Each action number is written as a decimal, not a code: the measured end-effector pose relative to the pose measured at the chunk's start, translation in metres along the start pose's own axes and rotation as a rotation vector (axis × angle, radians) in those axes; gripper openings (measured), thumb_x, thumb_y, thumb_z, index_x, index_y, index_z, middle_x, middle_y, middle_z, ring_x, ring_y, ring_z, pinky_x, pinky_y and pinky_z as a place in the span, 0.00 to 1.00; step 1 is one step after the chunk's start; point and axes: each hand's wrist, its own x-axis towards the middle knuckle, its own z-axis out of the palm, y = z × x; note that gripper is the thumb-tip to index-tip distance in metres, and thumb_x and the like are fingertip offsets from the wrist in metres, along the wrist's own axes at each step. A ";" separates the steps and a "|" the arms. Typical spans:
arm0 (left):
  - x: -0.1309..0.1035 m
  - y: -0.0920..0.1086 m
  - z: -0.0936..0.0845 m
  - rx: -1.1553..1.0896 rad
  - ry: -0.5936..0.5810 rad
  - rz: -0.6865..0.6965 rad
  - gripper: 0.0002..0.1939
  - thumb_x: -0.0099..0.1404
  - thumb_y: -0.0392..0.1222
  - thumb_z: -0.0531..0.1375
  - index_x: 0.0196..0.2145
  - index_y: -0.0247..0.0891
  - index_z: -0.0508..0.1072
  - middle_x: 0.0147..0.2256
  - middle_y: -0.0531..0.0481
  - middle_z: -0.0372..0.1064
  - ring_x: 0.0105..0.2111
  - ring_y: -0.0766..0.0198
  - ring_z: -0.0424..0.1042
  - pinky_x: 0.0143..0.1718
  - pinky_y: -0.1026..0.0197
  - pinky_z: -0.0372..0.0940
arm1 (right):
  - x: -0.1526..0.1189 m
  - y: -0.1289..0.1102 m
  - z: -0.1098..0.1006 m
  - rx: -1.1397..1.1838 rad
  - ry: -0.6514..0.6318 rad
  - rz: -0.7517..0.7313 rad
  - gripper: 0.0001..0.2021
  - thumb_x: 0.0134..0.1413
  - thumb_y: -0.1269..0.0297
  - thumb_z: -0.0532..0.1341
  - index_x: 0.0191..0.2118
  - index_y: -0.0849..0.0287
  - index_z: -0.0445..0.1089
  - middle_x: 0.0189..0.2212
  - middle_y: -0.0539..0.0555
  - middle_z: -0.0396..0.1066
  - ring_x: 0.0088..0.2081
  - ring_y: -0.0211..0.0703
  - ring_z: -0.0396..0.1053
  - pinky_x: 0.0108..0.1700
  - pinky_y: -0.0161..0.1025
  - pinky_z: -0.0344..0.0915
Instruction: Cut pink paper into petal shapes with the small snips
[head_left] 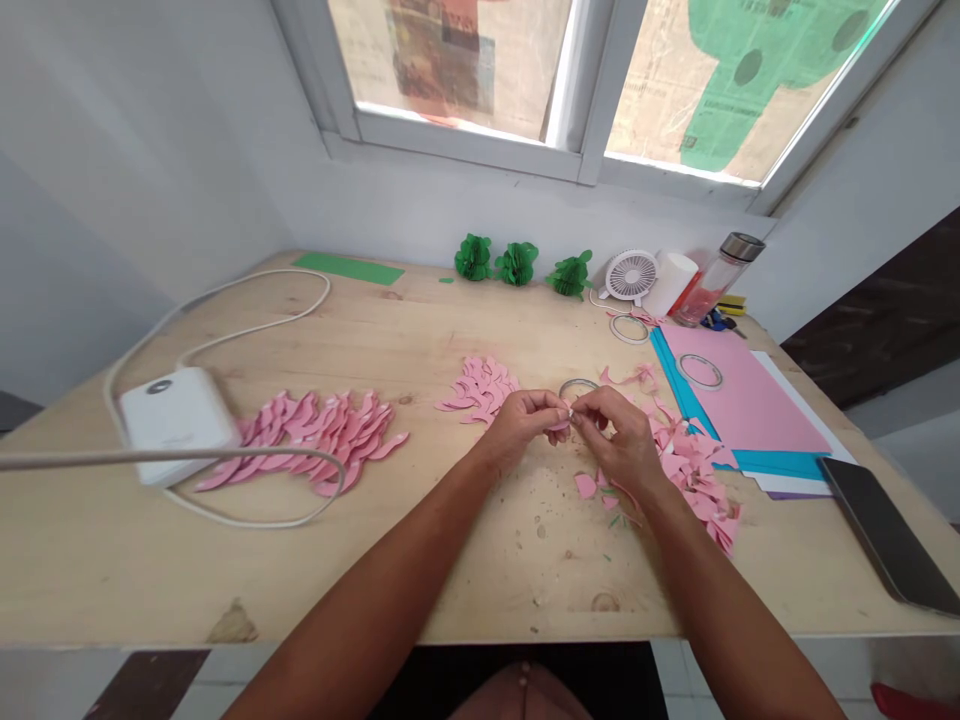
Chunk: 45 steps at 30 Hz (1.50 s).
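Observation:
My left hand (pixel 525 420) pinches a small pink paper piece (pixel 559 426) over the middle right of the table. Close against it, the fingertips of my right hand (pixel 621 442) are pressed together at a tiny white bit (pixel 571 412) on the paper's edge. Fingers hide most of the piece. Just behind the hands lies a tape roll (pixel 578 384), partly covered. A pile of small pink cut-outs (pixel 480 386) sits beyond my left hand. Pink paper scraps (pixel 697 470) spread beside and under my right forearm.
Longer pink cut-outs (pixel 322 435) lie left beside a white power bank (pixel 176 415) with a looping cable. Green paper ornaments (pixel 517 263), a small fan (pixel 631 276) and a glass bottle (pixel 720 280) stand at the back. Paper sheets (pixel 772 400) and a phone (pixel 889 530) lie right.

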 end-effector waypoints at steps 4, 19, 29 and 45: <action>0.000 0.000 0.000 -0.003 -0.004 -0.005 0.10 0.49 0.43 0.63 0.22 0.33 0.69 0.19 0.52 0.65 0.20 0.69 0.64 0.24 0.64 0.58 | 0.000 0.000 0.000 -0.010 0.007 -0.009 0.05 0.55 0.68 0.54 0.32 0.57 0.67 0.26 0.51 0.65 0.27 0.38 0.61 0.29 0.36 0.58; 0.000 0.000 -0.001 -0.012 -0.023 0.003 0.09 0.50 0.41 0.63 0.22 0.33 0.70 0.19 0.52 0.65 0.20 0.69 0.65 0.24 0.64 0.58 | -0.001 0.000 0.000 -0.037 -0.002 0.003 0.02 0.54 0.69 0.55 0.32 0.57 0.64 0.25 0.50 0.63 0.26 0.37 0.60 0.29 0.35 0.58; -0.001 0.001 0.000 -0.003 -0.012 -0.006 0.10 0.49 0.42 0.63 0.21 0.33 0.69 0.19 0.52 0.65 0.20 0.69 0.64 0.24 0.64 0.58 | 0.000 0.000 -0.001 -0.031 -0.013 -0.023 0.04 0.54 0.68 0.55 0.31 0.57 0.66 0.26 0.51 0.65 0.27 0.38 0.61 0.29 0.36 0.58; -0.001 0.001 0.000 0.001 -0.011 -0.001 0.09 0.50 0.42 0.63 0.21 0.33 0.69 0.19 0.52 0.65 0.20 0.69 0.64 0.25 0.64 0.59 | 0.000 0.002 -0.001 -0.068 -0.034 -0.049 0.04 0.55 0.69 0.54 0.32 0.57 0.65 0.27 0.52 0.66 0.27 0.38 0.62 0.29 0.36 0.59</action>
